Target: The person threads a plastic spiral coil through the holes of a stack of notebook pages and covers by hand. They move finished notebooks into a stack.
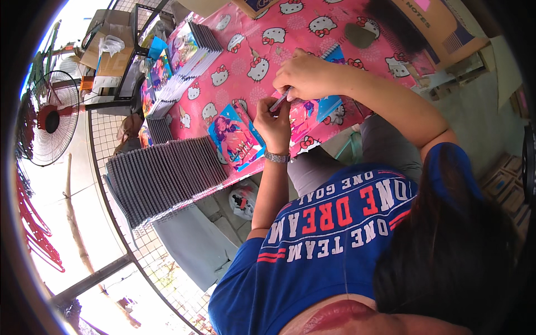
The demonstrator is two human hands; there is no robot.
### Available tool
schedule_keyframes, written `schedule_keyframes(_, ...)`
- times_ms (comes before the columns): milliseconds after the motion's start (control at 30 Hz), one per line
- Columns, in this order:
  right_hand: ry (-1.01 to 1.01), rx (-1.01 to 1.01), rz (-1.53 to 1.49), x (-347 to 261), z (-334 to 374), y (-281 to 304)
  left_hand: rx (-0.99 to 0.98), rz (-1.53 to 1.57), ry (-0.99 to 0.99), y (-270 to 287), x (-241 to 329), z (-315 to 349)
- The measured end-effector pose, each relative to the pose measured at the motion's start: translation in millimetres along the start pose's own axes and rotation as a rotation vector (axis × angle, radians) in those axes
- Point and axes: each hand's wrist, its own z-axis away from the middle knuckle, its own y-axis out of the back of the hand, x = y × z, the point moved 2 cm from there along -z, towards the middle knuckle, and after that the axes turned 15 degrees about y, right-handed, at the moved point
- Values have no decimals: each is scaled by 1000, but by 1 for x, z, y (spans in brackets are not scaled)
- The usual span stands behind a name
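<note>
Both hands meet over a notebook with a pink and blue illustrated cover, lying on the pink table; they hide much of it. My left hand, with a metal watch at the wrist, is closed in a pinch on a thin, pale stick-like piece. On the piece's far end my right hand is also closed, its fingers bent and pressed together. What the piece is cannot be made out. Just left of my left hand lies a similar illustrated notebook, flat with its cover up.
A tall stack of notebooks with dark spiral spines stands at the table's left front. Behind it are more stacked notebooks. The table carries a pink patterned cover. A cardboard box sits at the far right, and a fan stands left.
</note>
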Motion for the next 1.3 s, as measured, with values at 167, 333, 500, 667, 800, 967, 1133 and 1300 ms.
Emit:
schedule_keyframes(167,22,-133,208,1,-1,10,-21,-41,64,0,-1,0)
schedule_keyframes(333,-110,-569,84,-10,-19,15,-9,20,5,-6,1,2)
schedule_keyframes(500,-97,-403,122,-11,-19,26,-46,97,66,-6,-12,1)
schedule_keyframes(667,-98,-271,304,-12,-13,-3,-35,38,-4,-5,-2,2)
schedule_keyframes(800,-184,738,94,9,53,32,-113,168,2,-3,-20,-7)
schedule_keyframes(967,-661,554,137,28,150,-61,-147,-96,21,5,-28,-19)
schedule_keyframes(1133,-575,261,526,-3,177,-110,-68,52,-104,1,-6,-12)
schedule_keyframes(1300,-656,444,128,11,191,-106,-104,103,119,2,-27,-15)
